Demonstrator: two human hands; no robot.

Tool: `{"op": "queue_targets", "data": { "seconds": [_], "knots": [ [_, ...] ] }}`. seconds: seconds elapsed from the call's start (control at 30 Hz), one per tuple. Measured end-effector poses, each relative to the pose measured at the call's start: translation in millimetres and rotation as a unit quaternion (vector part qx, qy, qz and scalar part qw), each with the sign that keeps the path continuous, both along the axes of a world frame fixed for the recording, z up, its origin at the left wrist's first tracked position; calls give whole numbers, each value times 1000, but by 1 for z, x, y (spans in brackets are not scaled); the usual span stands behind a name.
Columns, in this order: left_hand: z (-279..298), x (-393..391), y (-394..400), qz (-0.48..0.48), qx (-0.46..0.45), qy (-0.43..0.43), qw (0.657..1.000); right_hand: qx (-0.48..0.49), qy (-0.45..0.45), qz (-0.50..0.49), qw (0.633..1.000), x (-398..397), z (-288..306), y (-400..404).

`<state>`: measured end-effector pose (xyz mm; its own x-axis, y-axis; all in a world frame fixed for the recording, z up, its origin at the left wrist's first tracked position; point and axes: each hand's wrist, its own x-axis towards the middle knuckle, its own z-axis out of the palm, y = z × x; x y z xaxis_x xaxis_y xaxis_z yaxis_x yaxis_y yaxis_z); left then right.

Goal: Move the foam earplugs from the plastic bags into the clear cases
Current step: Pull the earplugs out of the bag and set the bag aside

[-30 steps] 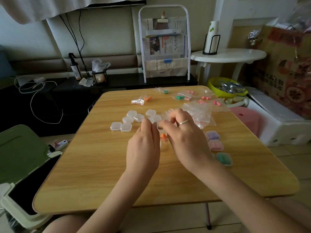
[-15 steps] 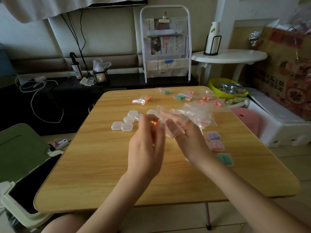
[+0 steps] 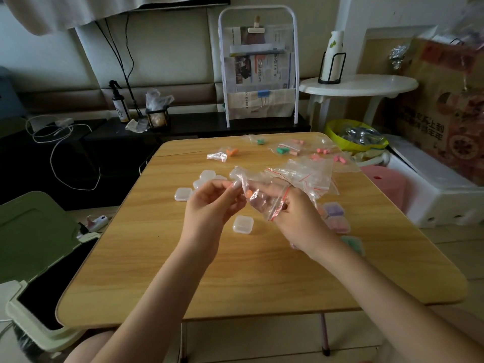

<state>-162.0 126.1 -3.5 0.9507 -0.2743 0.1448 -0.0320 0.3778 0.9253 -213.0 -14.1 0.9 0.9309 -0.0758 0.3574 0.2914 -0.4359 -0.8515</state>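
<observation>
Above the wooden table (image 3: 162, 271) I hold a clear zip bag (image 3: 258, 199) with a red seal line between both hands. My left hand (image 3: 212, 208) pinches its upper edge. My right hand (image 3: 296, 216) grips its lower end. An orange earplug (image 3: 248, 192) shows inside the bag near my left fingertips. One closed clear case (image 3: 243, 224) lies on the table just below the bag. Several empty clear cases (image 3: 183, 193) sit behind my left hand. Filled cases, purple (image 3: 333, 208), pink (image 3: 340, 225) and green (image 3: 353, 243), lie by my right wrist.
More bags with orange (image 3: 230, 152), green (image 3: 282, 150) and pink (image 3: 340, 159) earplugs lie along the table's far edge, with loose empty bags (image 3: 309, 176) before them. A green bin (image 3: 34, 247) stands left of the table. A pink stool (image 3: 382, 184) and white box (image 3: 445, 195) stand right.
Both hands have risen from the tabletop and lifted the bag with the orange earplug. The clear case that they covered now lies exposed below the bag.
</observation>
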Motion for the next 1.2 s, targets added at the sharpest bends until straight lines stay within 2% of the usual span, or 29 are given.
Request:
{"op": "queue_targets", "data": {
  "seconds": [0.13,0.3,0.43,0.6,0.7,0.8,0.93,1.03,1.2],
  "knots": [
    [-2,0,-4,-10,-6,20,1000,-14,-4,-37,999,1,-4,-2],
    [-6,2,-7,-20,-74,86,993,-35,-35,-88,995,3,-4,-3],
    [-7,4,-6,0,-47,76,996,-64,-32,-64,995,11,-10,1],
    [-11,4,-6,-28,-67,98,993,-192,0,-52,980,14,-14,-7],
    [-15,4,-7,11,-25,84,996,-265,10,-45,963,13,-16,-7],
    [-17,4,-8,74,45,48,995,-164,57,3,985,11,-12,-5],
    [-16,8,-6,101,46,42,993,-68,60,2,996,9,-7,-8],
    [-14,9,-6,120,82,13,989,-61,7,-20,998,11,-12,-6],
    [-10,9,-7,164,131,-25,977,-121,-94,-118,981,21,-28,4]
  ]
}}
